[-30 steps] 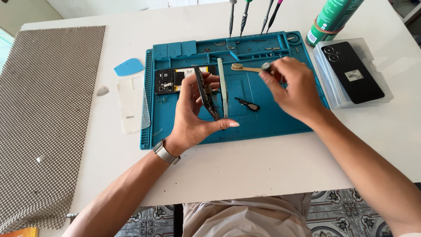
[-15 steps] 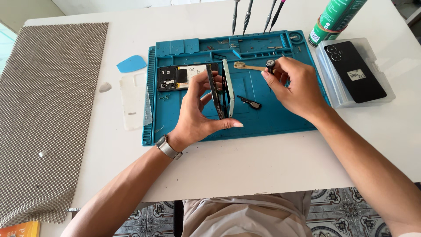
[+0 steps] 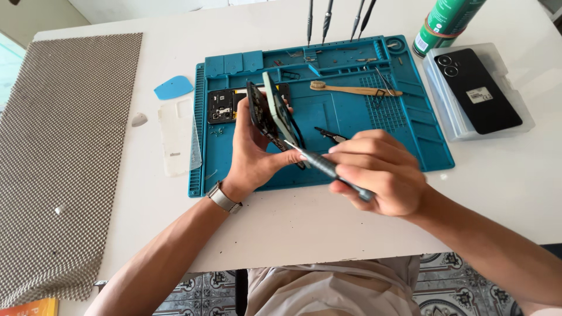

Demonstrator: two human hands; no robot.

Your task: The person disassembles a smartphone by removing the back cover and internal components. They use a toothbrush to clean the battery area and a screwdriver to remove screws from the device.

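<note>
My left hand holds an opened phone on edge above the blue repair mat, its two halves spread apart. My right hand grips a grey screwdriver whose tip points left and meets the lower edge of the phone. A metal watch sits on my left wrist.
On the mat lie a wooden brush, a small black part, tweezers and a circuit board piece. A black phone rests in a clear tray at the right, by a green can. A blue pick and a mesh mat lie left.
My right hand left the brush area, now holds a screwdriver and has come down to the phone's lower edge. The left hand tilted the phone and spread its halves.
</note>
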